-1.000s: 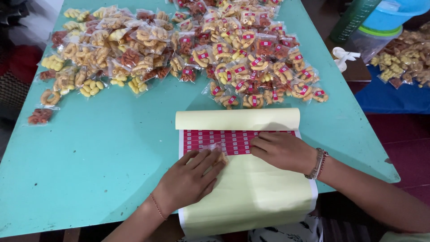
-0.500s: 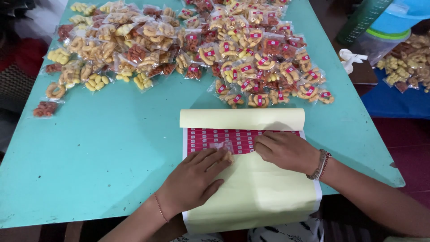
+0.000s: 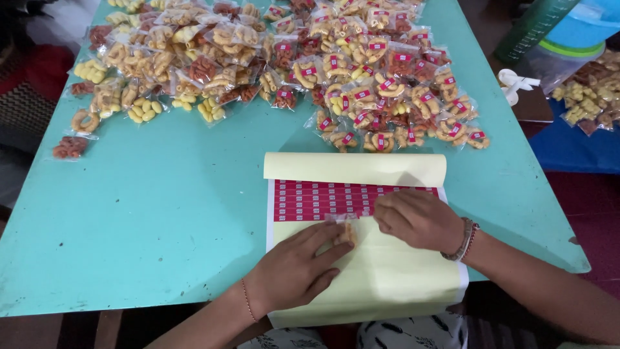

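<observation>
Both hands low on a pale yellow sticker sheet [image 3: 381, 278] at the near edge of the turquoise surface [image 3: 161, 213]. Left hand [image 3: 294, 268] flat, fingers spread forward, pressing a small clear snack packet [image 3: 345, 231] onto the sheet – fingertips touching it. Right hand [image 3: 416, 220] curled, fingers drawn together at the lower edge of the band of red stickers [image 3: 323, 199], just beside the packet; whether a sticker sits pinched between them, cannot tell. Top of the sheet rolled back into a curl [image 3: 355, 169]. Beyond it – a wide heap of sealed snack packets [image 3: 310, 64], the right-hand ones bearing red stickers, the left-hand ones plain. Bracelet [image 3: 466, 239] on the right wrist.
</observation>
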